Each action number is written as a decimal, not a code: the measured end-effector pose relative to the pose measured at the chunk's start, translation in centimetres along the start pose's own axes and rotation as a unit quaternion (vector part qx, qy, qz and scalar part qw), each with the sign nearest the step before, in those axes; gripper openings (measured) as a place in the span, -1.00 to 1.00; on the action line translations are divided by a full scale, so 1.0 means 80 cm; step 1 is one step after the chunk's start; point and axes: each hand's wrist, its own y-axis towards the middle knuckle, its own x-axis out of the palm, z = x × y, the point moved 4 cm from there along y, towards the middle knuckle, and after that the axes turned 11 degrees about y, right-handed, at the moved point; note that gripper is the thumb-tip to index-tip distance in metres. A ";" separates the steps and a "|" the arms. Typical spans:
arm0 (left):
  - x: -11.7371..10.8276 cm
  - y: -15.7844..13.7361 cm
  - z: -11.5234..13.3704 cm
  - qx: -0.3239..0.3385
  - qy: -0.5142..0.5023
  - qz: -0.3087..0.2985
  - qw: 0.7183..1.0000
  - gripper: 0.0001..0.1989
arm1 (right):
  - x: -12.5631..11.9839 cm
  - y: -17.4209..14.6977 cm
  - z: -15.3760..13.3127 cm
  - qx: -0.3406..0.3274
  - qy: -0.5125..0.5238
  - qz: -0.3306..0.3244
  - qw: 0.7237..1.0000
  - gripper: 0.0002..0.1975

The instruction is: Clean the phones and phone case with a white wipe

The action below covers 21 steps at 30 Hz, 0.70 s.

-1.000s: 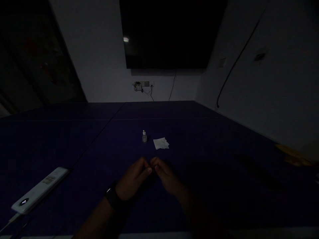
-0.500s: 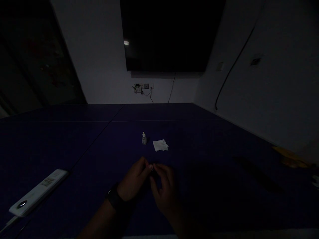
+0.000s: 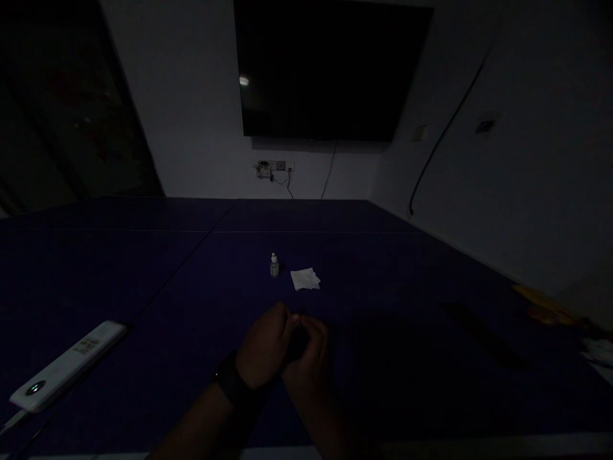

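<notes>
My left hand (image 3: 265, 338), with a dark watch (image 3: 234, 381) on its wrist, is closed, its thumb and fingers pinched together. My right hand (image 3: 309, 351) meets it from the right, fingers curled and tips touching the left thumb. Whatever sits between the fingertips is too small and dark to name. Beyond the hands, a small dropper bottle (image 3: 274, 266) with a white top stands upright on the dark blue table (image 3: 201, 287). To its right lies a white folded tissue (image 3: 305, 279).
A long white power strip (image 3: 69, 365) with a cable lies at the left. On the right are a dark flat object (image 3: 481, 333) and something yellow (image 3: 541, 300) by the wall. A large dark screen (image 3: 330, 70) hangs above the wall sockets (image 3: 272, 167).
My hands have drawn closer together; the left has rolled inward, and the right fingers are more curled. The view has shifted slightly; the bottle and tissue stay in place.
</notes>
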 end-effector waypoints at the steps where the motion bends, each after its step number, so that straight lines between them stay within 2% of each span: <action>1: 0.001 0.001 0.001 0.003 0.008 0.003 1.000 -0.66 | 0.001 0.000 0.001 0.004 -0.005 0.001 1.000 -0.71; 9: 0.004 0.010 0.012 0.004 0.060 -0.027 0.998 -0.69 | 0.002 0.010 0.015 0.005 -0.021 -0.003 1.000 -0.84; 13: 0.006 0.016 0.021 0.001 0.088 -0.058 0.994 -0.71 | 0.002 0.009 0.030 0.013 0.016 -0.014 1.000 -0.89; 17: 0.011 0.021 0.029 0.008 0.139 -0.082 0.987 -0.74 | 0.001 0.003 0.049 0.035 0.056 -0.037 0.997 -0.82; 21: 0.013 0.023 0.034 0.007 0.190 -0.107 0.976 -0.74 | 0.002 0.005 0.057 0.054 0.110 -0.035 0.992 -0.86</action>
